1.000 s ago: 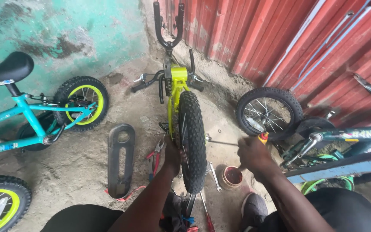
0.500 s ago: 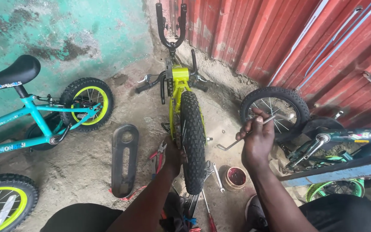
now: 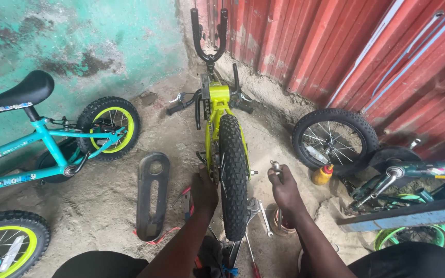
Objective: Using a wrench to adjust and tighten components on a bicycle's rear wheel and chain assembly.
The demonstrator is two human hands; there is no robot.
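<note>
An upside-down yellow-green child's bicycle stands in front of me, its black knobby wheel upward. My left hand rests on the left side of that wheel, at the frame near the axle. My right hand is just right of the wheel, closed around a small metal tool whose tip points up toward the axle end.
A black chain guard lies on the dirt at left. A teal bicycle stands at far left. A loose wheel, a small yellow oil bottle and another bike frame lie right. Wrenches lie below the wheel.
My right hand has come left from the loose wheel and oil bottle to the yellow bike's wheel, now holding a metal tool. My left hand stayed on the wheel.
</note>
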